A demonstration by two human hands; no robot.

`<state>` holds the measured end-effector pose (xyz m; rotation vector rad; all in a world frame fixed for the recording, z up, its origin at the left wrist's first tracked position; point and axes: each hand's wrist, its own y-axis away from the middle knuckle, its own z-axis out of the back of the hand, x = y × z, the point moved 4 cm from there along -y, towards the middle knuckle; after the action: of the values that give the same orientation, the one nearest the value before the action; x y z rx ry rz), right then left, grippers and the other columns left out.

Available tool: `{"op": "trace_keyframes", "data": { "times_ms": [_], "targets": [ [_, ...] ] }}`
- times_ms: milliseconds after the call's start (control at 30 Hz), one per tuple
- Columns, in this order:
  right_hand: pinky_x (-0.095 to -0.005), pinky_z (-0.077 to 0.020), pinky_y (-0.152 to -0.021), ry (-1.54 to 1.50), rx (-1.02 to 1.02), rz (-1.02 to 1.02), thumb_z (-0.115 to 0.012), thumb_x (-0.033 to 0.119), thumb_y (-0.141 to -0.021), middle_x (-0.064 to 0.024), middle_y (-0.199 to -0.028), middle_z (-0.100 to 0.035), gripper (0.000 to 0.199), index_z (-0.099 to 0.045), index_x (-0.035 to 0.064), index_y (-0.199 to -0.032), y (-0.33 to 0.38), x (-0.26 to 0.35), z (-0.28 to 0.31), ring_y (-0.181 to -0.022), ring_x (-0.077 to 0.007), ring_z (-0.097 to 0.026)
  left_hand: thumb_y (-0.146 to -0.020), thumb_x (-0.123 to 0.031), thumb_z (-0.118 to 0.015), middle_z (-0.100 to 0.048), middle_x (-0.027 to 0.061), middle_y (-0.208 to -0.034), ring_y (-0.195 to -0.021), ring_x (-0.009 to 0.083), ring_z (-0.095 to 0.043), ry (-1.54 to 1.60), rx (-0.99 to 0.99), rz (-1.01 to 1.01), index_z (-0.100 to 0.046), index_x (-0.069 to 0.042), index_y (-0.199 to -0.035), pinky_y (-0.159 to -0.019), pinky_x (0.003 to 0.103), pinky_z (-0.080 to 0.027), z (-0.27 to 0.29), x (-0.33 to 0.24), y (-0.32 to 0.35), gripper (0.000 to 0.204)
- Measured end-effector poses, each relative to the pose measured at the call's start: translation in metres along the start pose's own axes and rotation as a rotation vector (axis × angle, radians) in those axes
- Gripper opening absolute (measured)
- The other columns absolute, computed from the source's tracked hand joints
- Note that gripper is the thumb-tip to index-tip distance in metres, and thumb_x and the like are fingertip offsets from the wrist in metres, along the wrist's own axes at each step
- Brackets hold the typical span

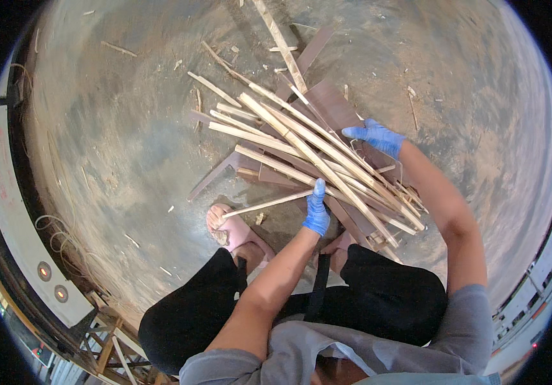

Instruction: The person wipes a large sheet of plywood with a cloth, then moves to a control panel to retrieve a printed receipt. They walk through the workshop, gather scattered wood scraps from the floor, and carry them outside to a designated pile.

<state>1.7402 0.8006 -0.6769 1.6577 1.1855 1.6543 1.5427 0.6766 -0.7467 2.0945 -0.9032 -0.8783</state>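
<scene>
A loose pile of pale wooden strips [289, 136] lies crosswise over brown flat boards [332, 102] on the floor before me. My left hand [316, 212], in a blue glove, is closed at the near side of the pile. From its fingers a thin wooden strip [266, 204] runs left, its far end over my left foot. My right hand [378, 138], also gloved in blue, reaches in from the right above the brown boards. Its fingers are stretched toward the strips with the thumb apart; whether the fingertips touch a board I cannot tell.
My feet in pink sandals [256, 240] stand close to the pile's near side. Wood scraps [118, 49] and splinters are scattered on the dusty concrete floor [128, 128]. A long pale machine panel [19, 212] with two round lights runs along the left, with loose cord [64, 234] beside it.
</scene>
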Motion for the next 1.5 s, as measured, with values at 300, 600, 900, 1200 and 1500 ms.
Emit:
{"op": "trace_keyframes", "data": {
  "times_ms": [300, 600, 900, 1200, 1500],
  "targets": [
    [-0.0394, -0.0442, -0.091, -0.327, -0.059, -0.123, -0.072, 0.052, -0.067, -0.0107, -0.116, -0.058, 0.074, -0.054, 0.0065, -0.123, 0.017, -0.013, 0.003, -0.105, -0.0238, -0.054, -0.076, -0.038, -0.072, -0.055, 0.0031, -0.117, -0.107, 0.0167, -0.051, 0.022, 0.028, 0.064, -0.05, -0.007, -0.125, -0.094, 0.034, -0.042, -0.015, -0.003, -0.005, 0.062],
    [-0.0403, -0.0481, -0.088, -0.545, -0.046, -0.054, -0.072, 0.04, -0.07, -0.0134, -0.108, -0.063, 0.059, -0.059, 0.0048, -0.115, 0.025, -0.019, 0.025, -0.097, -0.0258, -0.06, -0.075, -0.038, -0.075, -0.053, 0.0075, -0.118, -0.105, 0.0189, -0.051, 0.137, -0.07, -0.042, -0.046, -0.002, -0.127, -0.095, 0.033, -0.04, -0.063, 0.006, -0.006, 0.069],
    [-0.0284, -0.0474, -0.076, -0.271, 0.152, 0.083, -0.061, 0.034, -0.082, -0.0071, -0.098, -0.066, 0.045, -0.062, 0.0006, -0.112, 0.01, -0.023, -0.041, -0.082, -0.0132, -0.06, -0.083, -0.039, -0.066, -0.043, 0.0153, -0.127, -0.112, 0.0232, -0.044, -0.081, -0.428, -0.346, -0.031, 0.004, -0.133, -0.099, 0.036, -0.036, -0.018, -0.005, 0.056, 0.074],
    [-0.035, -0.0442, -0.086, 0.15, -0.133, 0.131, -0.067, 0.05, -0.075, -0.0201, -0.107, -0.062, 0.073, -0.054, -0.0067, -0.119, -0.03, -0.026, -0.055, -0.098, -0.0279, -0.059, -0.089, -0.055, -0.048, -0.05, 0.0132, -0.116, -0.102, 0.0223, -0.051, -0.291, -0.539, -0.511, -0.041, 0.003, -0.127, -0.091, 0.036, -0.045, 0.033, -0.003, 0.025, 0.07],
    [-0.0436, -0.0359, -0.095, 1.031, -0.528, 0.194, -0.052, 0.06, -0.078, -0.0177, -0.119, -0.055, 0.066, -0.058, 0.0092, -0.121, -0.009, 0.009, -0.061, -0.113, -0.0311, -0.049, -0.09, -0.057, -0.044, -0.048, 0.0121, -0.121, -0.105, 0.022, -0.05, -0.259, -0.551, -0.456, -0.038, 0.002, -0.13, -0.093, 0.036, -0.044, 0.02, -0.024, 0.034, 0.072]
  ]
}}
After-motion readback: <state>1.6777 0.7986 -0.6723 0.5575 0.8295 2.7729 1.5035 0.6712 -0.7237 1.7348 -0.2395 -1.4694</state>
